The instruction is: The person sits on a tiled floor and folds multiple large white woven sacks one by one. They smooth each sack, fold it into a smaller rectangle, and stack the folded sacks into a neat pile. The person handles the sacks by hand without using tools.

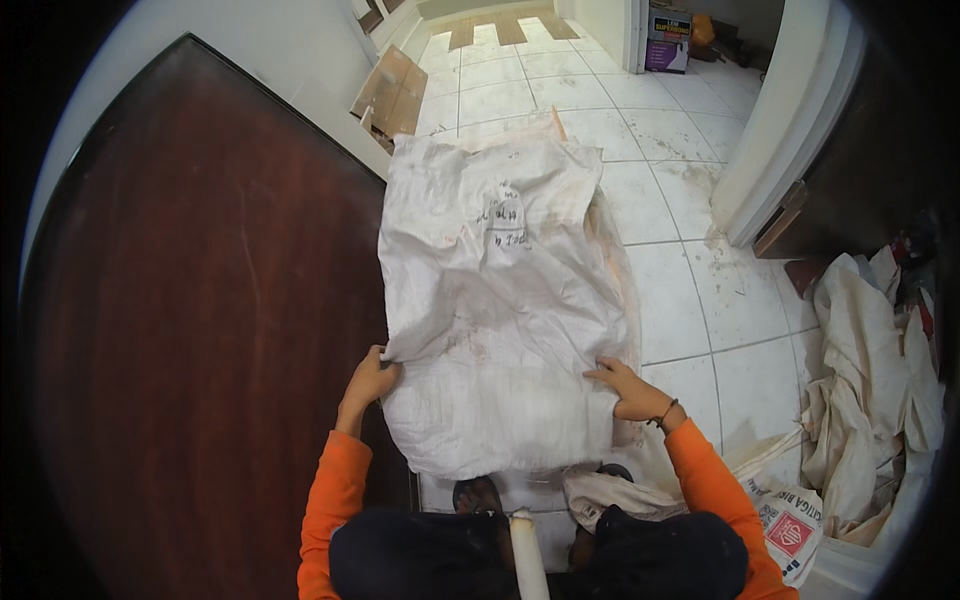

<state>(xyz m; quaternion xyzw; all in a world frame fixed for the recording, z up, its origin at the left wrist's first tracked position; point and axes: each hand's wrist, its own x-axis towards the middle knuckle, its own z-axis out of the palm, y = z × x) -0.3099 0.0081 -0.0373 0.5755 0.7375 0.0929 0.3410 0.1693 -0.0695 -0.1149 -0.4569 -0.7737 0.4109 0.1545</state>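
Note:
A large white woven sack lies spread in front of me, creased and smudged, with dark handwriting on its far half. My left hand is closed on the sack's left edge, the thumb showing on top. On the opposite side, my right hand pinches the fabric near the right edge, its fingers partly bent over it. Past that edge a strip of another pale, orange-tinged layer shows under the sack. What lies beneath the rest is hidden.
A dark brown door panel stands close on my left. Crumpled beige cloth and a printed sack lie at the right. A whitish pole rises between my legs. Dusty white tiles stretch toward a box in the far doorway.

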